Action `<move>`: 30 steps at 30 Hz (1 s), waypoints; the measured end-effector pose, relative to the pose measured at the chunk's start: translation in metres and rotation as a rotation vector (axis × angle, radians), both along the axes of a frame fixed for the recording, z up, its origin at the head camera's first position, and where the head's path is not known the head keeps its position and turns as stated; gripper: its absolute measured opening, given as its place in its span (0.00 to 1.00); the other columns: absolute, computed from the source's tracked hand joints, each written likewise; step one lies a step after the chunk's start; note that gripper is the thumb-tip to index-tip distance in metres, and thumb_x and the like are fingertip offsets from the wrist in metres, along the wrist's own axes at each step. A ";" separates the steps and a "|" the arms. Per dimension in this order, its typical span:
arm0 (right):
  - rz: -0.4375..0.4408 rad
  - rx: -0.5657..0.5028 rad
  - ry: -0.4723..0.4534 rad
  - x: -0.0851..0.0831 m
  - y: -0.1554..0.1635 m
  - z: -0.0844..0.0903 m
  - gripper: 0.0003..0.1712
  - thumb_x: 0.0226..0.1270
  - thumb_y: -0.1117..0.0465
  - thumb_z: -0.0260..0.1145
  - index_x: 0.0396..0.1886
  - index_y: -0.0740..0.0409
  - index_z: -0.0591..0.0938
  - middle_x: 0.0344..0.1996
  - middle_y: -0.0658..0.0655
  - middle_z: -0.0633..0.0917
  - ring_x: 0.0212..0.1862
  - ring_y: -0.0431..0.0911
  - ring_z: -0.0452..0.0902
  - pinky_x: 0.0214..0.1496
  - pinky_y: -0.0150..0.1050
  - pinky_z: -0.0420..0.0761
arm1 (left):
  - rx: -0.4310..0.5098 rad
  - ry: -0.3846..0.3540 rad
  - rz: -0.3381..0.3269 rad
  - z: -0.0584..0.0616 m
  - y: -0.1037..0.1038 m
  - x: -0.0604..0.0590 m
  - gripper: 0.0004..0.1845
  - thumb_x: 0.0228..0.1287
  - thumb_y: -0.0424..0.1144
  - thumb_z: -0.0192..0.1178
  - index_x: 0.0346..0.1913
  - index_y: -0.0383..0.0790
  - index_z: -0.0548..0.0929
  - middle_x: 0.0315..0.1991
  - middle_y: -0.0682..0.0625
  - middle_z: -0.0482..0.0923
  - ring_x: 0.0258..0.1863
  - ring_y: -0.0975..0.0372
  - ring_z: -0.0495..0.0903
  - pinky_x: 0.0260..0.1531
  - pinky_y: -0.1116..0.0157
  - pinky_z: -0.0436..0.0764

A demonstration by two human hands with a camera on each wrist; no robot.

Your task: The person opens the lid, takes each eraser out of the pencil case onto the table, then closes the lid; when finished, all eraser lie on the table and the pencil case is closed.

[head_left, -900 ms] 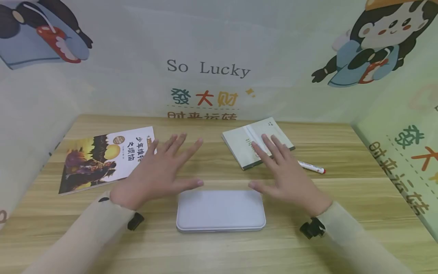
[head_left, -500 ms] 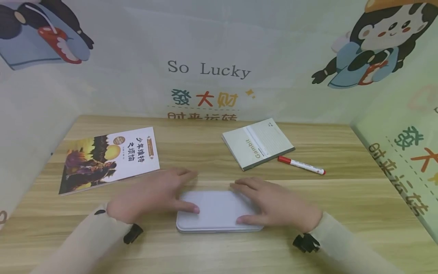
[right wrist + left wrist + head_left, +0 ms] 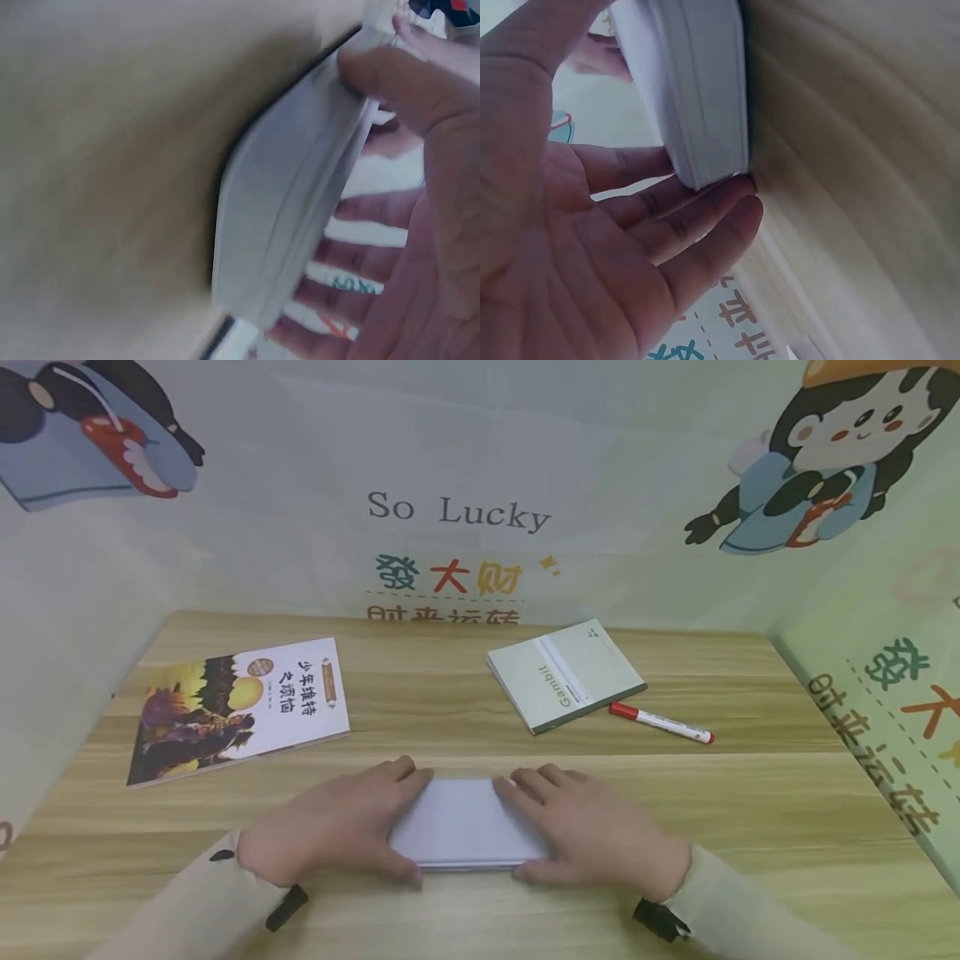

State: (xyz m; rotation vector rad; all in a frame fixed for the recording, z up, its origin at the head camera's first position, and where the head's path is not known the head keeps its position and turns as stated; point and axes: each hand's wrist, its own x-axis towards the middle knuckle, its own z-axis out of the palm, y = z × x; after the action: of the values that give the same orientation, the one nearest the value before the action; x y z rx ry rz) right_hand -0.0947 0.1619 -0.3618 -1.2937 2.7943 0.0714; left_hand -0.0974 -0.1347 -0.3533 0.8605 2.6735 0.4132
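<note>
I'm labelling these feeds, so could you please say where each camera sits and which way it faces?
Head: on the head, facing forward and down at the white case; the left hand, right hand and sleeves show.
Left wrist: on that wrist, facing the case's side past the left hand; part of the right hand shows.
Right wrist: likewise, past the right hand; part of the left shows.
Both wrist views share the case and table.

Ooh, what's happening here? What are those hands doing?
A person's left hand and right hand are holding a flat white case by its two ends, thumbs at the near edge and fingers toward the far edge. The case looks closed. Farther back on the wooden table, a book lies to the left; a notebook and a red-capped marker lie to the right, with no hand touching them.
</note>
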 end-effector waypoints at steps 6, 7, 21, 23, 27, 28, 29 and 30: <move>0.034 -0.031 0.143 0.005 -0.006 -0.007 0.50 0.60 0.33 0.70 0.76 0.53 0.72 0.59 0.56 0.82 0.57 0.52 0.84 0.62 0.48 0.87 | -0.036 0.065 -0.026 -0.006 0.005 0.004 0.61 0.40 0.60 0.83 0.73 0.28 0.69 0.59 0.39 0.78 0.54 0.53 0.80 0.57 0.51 0.88; 0.042 -0.042 0.166 0.005 -0.006 -0.008 0.50 0.58 0.33 0.70 0.75 0.53 0.73 0.58 0.56 0.83 0.55 0.52 0.84 0.61 0.48 0.87 | -0.043 0.083 -0.027 -0.007 0.006 0.005 0.60 0.41 0.60 0.82 0.72 0.27 0.69 0.59 0.39 0.78 0.54 0.53 0.80 0.56 0.52 0.88; 0.093 -0.091 0.166 0.003 -0.006 -0.005 0.44 0.55 0.34 0.74 0.71 0.44 0.81 0.50 0.56 0.83 0.45 0.49 0.83 0.47 0.43 0.89 | -0.040 0.148 -0.017 -0.012 0.011 0.011 0.53 0.46 0.54 0.79 0.70 0.24 0.70 0.59 0.36 0.79 0.56 0.52 0.81 0.60 0.54 0.87; 0.094 -0.101 0.150 0.003 -0.006 -0.004 0.42 0.55 0.35 0.74 0.70 0.43 0.81 0.51 0.56 0.84 0.45 0.49 0.84 0.46 0.43 0.89 | -0.044 0.150 -0.014 -0.012 0.011 0.011 0.53 0.46 0.53 0.79 0.70 0.24 0.70 0.60 0.36 0.79 0.56 0.52 0.81 0.60 0.54 0.87; 0.095 -0.095 0.119 0.002 -0.006 -0.001 0.41 0.57 0.36 0.74 0.71 0.41 0.81 0.53 0.58 0.85 0.48 0.50 0.85 0.48 0.45 0.90 | -0.050 0.154 -0.020 -0.011 0.010 0.011 0.53 0.46 0.54 0.79 0.70 0.24 0.71 0.61 0.36 0.79 0.58 0.51 0.81 0.62 0.54 0.87; 0.098 -0.092 0.115 0.002 -0.005 -0.001 0.41 0.57 0.36 0.75 0.71 0.40 0.81 0.54 0.58 0.85 0.48 0.51 0.85 0.48 0.45 0.90 | -0.051 0.151 -0.019 -0.011 0.010 0.011 0.53 0.46 0.54 0.79 0.70 0.24 0.70 0.61 0.35 0.79 0.59 0.50 0.81 0.62 0.54 0.87; 0.101 -0.090 0.114 0.002 -0.005 -0.001 0.41 0.57 0.36 0.75 0.71 0.40 0.81 0.54 0.58 0.85 0.48 0.51 0.85 0.47 0.45 0.90 | -0.053 0.149 -0.019 -0.012 0.010 0.011 0.53 0.46 0.54 0.79 0.70 0.24 0.70 0.61 0.35 0.79 0.59 0.50 0.81 0.62 0.54 0.86; 0.105 -0.088 0.115 0.002 -0.006 0.000 0.41 0.57 0.36 0.75 0.71 0.40 0.81 0.53 0.58 0.85 0.48 0.51 0.85 0.47 0.45 0.90 | -0.054 0.148 -0.020 -0.012 0.011 0.011 0.53 0.46 0.54 0.79 0.70 0.24 0.70 0.61 0.35 0.79 0.59 0.50 0.81 0.62 0.54 0.87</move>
State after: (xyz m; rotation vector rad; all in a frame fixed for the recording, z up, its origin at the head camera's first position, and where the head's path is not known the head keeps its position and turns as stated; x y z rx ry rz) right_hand -0.0927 0.1564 -0.3620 -1.5019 2.8522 0.0285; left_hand -0.0868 -0.1241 -0.3651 0.9350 2.7940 0.2816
